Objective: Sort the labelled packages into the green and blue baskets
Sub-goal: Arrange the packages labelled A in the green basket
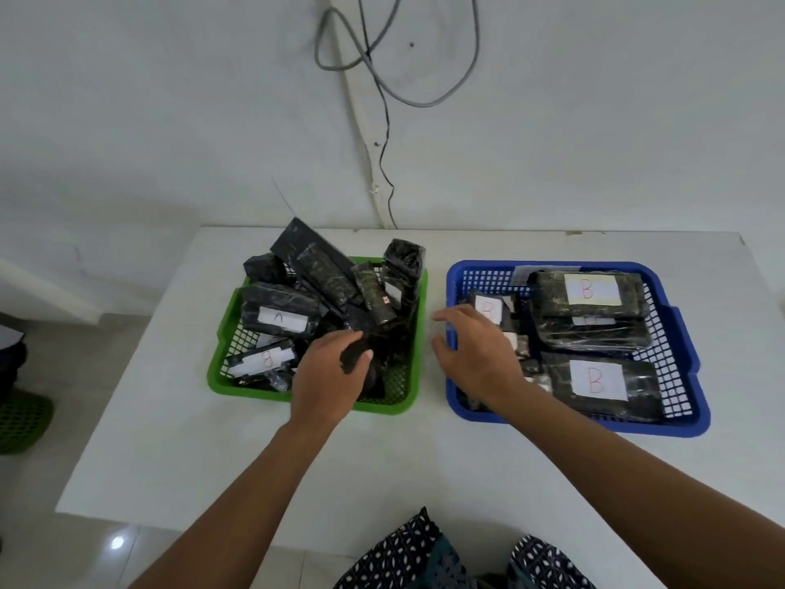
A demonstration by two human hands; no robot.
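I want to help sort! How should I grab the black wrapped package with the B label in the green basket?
Grip the black plastic-wrapped package with the white B label across its two long sides, coming from above. It lies flat, label up, in the near left corner of the green plastic mesh basket, whose walls probably block a sideways reach.

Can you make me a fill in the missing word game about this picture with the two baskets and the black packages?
1. The left hand grips a black package over the ____ basket.
2. The big packages in the blue basket have the letter ____ on their labels.
3. The right hand hovers with its fingers ____ and holds nothing.
4. Both baskets stand on a ____ table.

Missing words: green; B; open; white
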